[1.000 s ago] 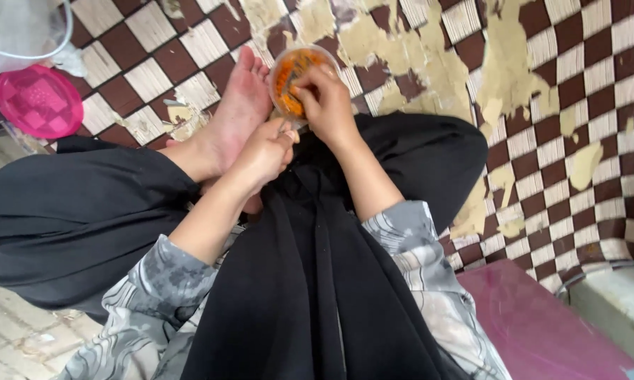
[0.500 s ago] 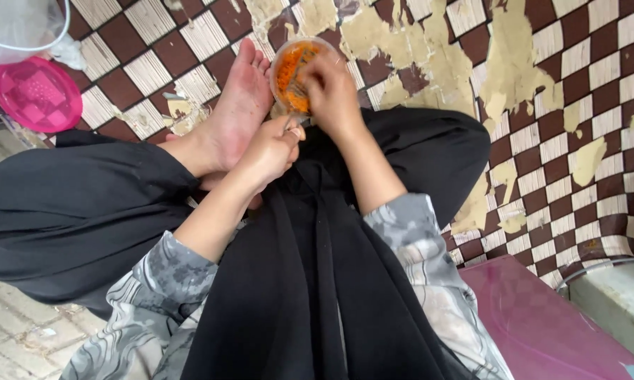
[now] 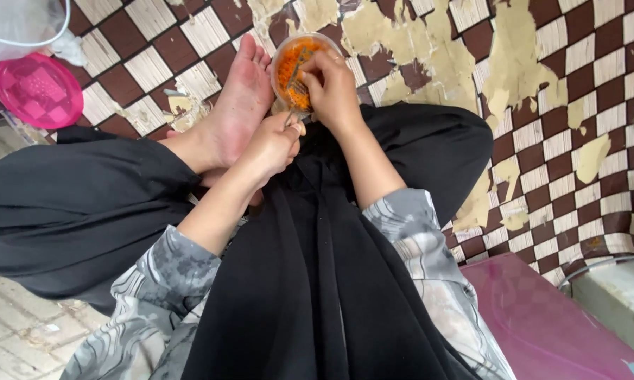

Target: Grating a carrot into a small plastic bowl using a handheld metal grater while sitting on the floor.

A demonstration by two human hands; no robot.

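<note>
The floor (image 3: 577,63) is a checker of dark red and pale ribbed squares, its covering peeled away in big yellowish patches. At the lower left it gives way to grey paving (image 3: 14,331). A person sits on it in black cloth (image 3: 85,211) with grey patterned sleeves (image 3: 162,281), one bare foot (image 3: 236,109) stretched forward. A purple mat (image 3: 542,317) lies at the lower right, cut off by the frame, beside a pale box edge. A pink strainer (image 3: 39,91) sits at the upper left under a clear bag, both partly out of view. Just past the foot stands a small bowl (image 3: 292,67) of orange shreds. The right hand (image 3: 331,88) grips something over the bowl; what it is I cannot make out. The left hand (image 3: 271,148) is closed around a thin handle below the bowl, its end hidden
</note>
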